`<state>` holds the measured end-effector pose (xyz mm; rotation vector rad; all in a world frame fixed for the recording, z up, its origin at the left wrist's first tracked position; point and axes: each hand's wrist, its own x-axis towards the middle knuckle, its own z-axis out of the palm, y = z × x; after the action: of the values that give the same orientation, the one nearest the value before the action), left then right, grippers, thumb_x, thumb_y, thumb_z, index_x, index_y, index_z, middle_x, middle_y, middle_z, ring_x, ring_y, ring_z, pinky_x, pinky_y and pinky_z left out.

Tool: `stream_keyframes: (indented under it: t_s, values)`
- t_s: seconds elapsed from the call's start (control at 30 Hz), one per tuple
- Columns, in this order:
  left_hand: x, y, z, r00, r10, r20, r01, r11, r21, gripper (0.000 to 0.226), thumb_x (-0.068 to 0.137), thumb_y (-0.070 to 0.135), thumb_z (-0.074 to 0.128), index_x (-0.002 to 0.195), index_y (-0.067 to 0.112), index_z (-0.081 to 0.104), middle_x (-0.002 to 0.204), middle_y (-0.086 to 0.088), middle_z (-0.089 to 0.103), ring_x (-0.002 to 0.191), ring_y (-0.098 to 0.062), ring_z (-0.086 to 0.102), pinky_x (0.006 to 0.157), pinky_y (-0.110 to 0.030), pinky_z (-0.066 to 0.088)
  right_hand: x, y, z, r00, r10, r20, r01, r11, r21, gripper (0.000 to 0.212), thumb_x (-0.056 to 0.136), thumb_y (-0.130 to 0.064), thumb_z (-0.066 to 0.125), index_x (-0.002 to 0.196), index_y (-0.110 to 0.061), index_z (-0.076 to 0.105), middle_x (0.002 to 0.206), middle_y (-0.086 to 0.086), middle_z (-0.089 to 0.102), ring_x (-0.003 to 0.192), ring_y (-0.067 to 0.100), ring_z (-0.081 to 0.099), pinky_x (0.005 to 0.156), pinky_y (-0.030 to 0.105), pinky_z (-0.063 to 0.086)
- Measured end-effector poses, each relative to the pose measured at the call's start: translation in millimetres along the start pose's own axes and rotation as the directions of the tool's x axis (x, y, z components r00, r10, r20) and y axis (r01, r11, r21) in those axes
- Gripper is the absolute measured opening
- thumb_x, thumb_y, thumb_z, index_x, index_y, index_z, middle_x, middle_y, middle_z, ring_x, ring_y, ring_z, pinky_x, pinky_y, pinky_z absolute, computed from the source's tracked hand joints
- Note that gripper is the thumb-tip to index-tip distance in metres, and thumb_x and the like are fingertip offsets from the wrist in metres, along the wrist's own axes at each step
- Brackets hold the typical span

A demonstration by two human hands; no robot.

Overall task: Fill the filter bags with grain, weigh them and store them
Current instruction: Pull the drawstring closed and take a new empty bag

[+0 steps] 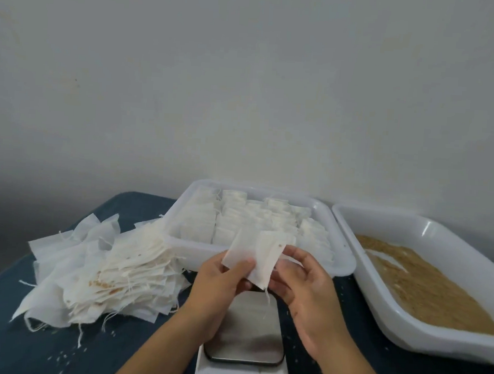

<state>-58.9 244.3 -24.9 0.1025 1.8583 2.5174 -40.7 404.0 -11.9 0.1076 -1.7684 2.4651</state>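
Small packing workspace: scale (244,328), grain tray (439,233), bag pile (99,267).

Dark table (5,342): bag pile (102,270), two trays (342,262), scale (245,340).

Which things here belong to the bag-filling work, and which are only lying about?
Belong to the job:
- empty filter bag, held by left hand and right hand
- pile of empty filter bags
- tray of grain
- tray of filled bags
- digital scale

Just lying about:
- spilled grains on the dark tablecloth
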Motion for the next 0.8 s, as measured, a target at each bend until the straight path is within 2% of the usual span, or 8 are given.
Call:
stream_keyframes:
  t_s: [0.1, 0.2, 0.27, 0.43, 0.57, 0.63, 0.73, 0.8]
  values:
    - [3, -5, 5, 0.991, 0.109, -0.074, -0.096, 0.982, 0.162, 0.010, 0.096, 0.014, 0.070, 0.100, 0.015, 0.078, 0.089, -0.010, 0.078, 0.080, -0.022, 0.073, 0.076, -0.037, 0.062, 1, 5, -2, 0.994, -0.052, -0.096, 0.035, 0.984, -0.174, 0.018, 0.096, -0.005, 0.067, 0.113, -0.013, 0.069, 0.095, 0.013, 0.079, 0.091, 0.029, 0.077, 0.073, 0.029, 0.062]
    - [1, -14, 5, 0.968, 0.219, -0.121, -0.175, 0.940, 0.294, 0.012, 0.093, 0.012, 0.073, 0.092, 0.023, 0.077, 0.081, 0.000, 0.078, 0.075, -0.016, 0.075, 0.061, -0.024, 0.059, 1, 8, 0, 0.999, -0.010, -0.053, 0.001, 0.987, -0.161, 0.014, 0.099, -0.016, 0.066, 0.112, -0.015, 0.072, 0.101, 0.010, 0.079, 0.094, 0.029, 0.077, 0.079, 0.036, 0.064]
    - [1, -18, 1, 0.951, 0.262, -0.162, -0.200, 0.925, 0.324, 0.013, 0.092, 0.011, 0.074, 0.088, 0.023, 0.077, 0.077, 0.001, 0.077, 0.069, -0.013, 0.073, 0.057, -0.021, 0.057, 0, 11, 2, 1.000, 0.017, -0.016, -0.020, 0.988, -0.152, 0.018, 0.100, -0.025, 0.066, 0.112, -0.013, 0.072, 0.104, 0.010, 0.079, 0.096, 0.029, 0.077, 0.082, 0.039, 0.063]
    - [0, -20, -6, 0.947, 0.269, -0.173, -0.200, 0.920, 0.337, 0.012, 0.091, 0.009, 0.075, 0.084, 0.020, 0.076, 0.070, -0.002, 0.075, 0.058, -0.012, 0.069, 0.053, -0.020, 0.055, 2, 20, 3, 0.989, -0.086, -0.120, 0.047, 0.955, -0.292, 0.006, 0.093, -0.013, 0.074, 0.095, -0.016, 0.078, 0.089, 0.007, 0.079, 0.086, 0.024, 0.077, 0.073, 0.037, 0.064]
    - [-1, -18, -8, 0.940, 0.287, -0.184, -0.200, 0.901, 0.384, 0.012, 0.091, 0.012, 0.075, 0.083, 0.021, 0.074, 0.067, 0.000, 0.073, 0.057, -0.009, 0.069, 0.051, -0.012, 0.047, -2, 14, 9, 0.998, -0.043, -0.045, 0.034, 0.982, -0.186, 0.027, 0.106, -0.028, 0.054, 0.103, -0.015, 0.078, 0.094, 0.013, 0.079, 0.087, 0.029, 0.077, 0.070, 0.032, 0.063]
    - [-1, -17, -9, 0.933, 0.297, -0.202, -0.201, 0.898, 0.391, 0.011, 0.090, 0.013, 0.075, 0.083, 0.022, 0.074, 0.067, 0.001, 0.074, 0.058, -0.009, 0.070, 0.050, -0.010, 0.046, -3, 12, 9, 0.996, -0.068, -0.051, 0.056, 0.978, -0.200, 0.022, 0.102, -0.027, 0.060, 0.097, -0.016, 0.079, 0.089, 0.013, 0.078, 0.081, 0.026, 0.077, 0.067, 0.029, 0.061]
    - [-3, -18, -12, 0.937, 0.295, -0.185, -0.201, 0.892, 0.405, 0.011, 0.092, 0.017, 0.075, 0.086, 0.025, 0.073, 0.070, 0.002, 0.074, 0.061, -0.010, 0.071, 0.055, -0.015, 0.051, -4, 16, 5, 0.987, -0.128, -0.100, 0.095, 0.954, -0.283, 0.010, 0.095, -0.013, 0.072, 0.088, -0.015, 0.079, 0.081, 0.010, 0.077, 0.073, 0.021, 0.074, 0.065, 0.026, 0.059]
    - [-5, -17, -11, 0.943, 0.275, -0.186, -0.185, 0.901, 0.393, 0.013, 0.091, 0.021, 0.075, 0.095, 0.032, 0.070, 0.078, 0.005, 0.075, 0.070, -0.012, 0.072, 0.065, -0.026, 0.058, -4, 17, 4, 0.980, -0.145, -0.136, 0.097, 0.947, -0.305, 0.010, 0.094, -0.013, 0.073, 0.086, -0.017, 0.080, 0.079, 0.008, 0.077, 0.069, 0.017, 0.072, 0.063, 0.025, 0.058]
